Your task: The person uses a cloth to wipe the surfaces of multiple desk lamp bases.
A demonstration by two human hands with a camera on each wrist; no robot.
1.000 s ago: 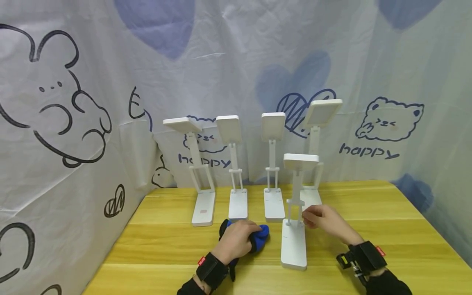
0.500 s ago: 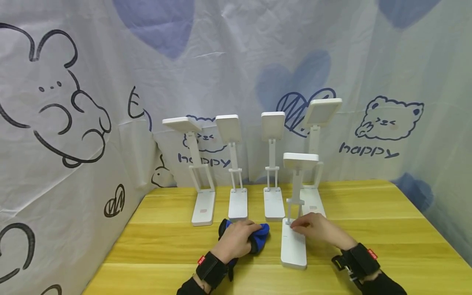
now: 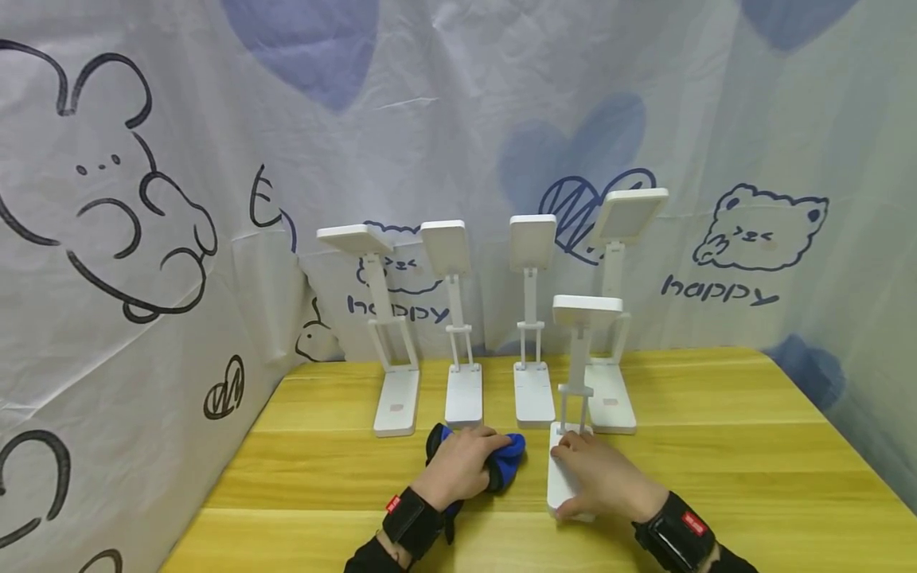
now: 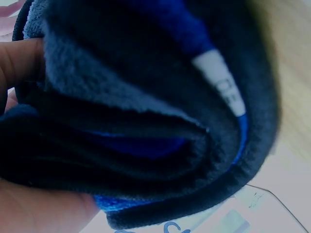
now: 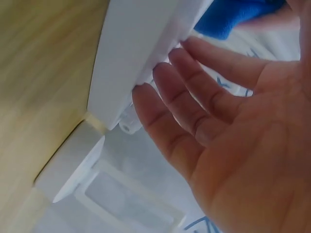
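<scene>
In the head view, my left hand grips a folded blue cloth with black edging on the table. Up close in the left wrist view, fingers and thumb pinch the layers of the cloth, which carries a small white label. My right hand lies over the base of the nearest white desk lamp. In the right wrist view, the fingertips of the right hand touch the top of the lamp base, fingers extended and only slightly bent. The lamp stands upright with its head tilted forward.
Several more white desk lamps stand in a row behind: far-left lamp, second lamp, third lamp and far-right lamp. They stand on a yellow wood-grain table. A white printed curtain hangs behind.
My right hand has moved from beside the near lamp's hinge onto its base and toward me. The left hand stays on the cloth, and the lamps have not moved.
</scene>
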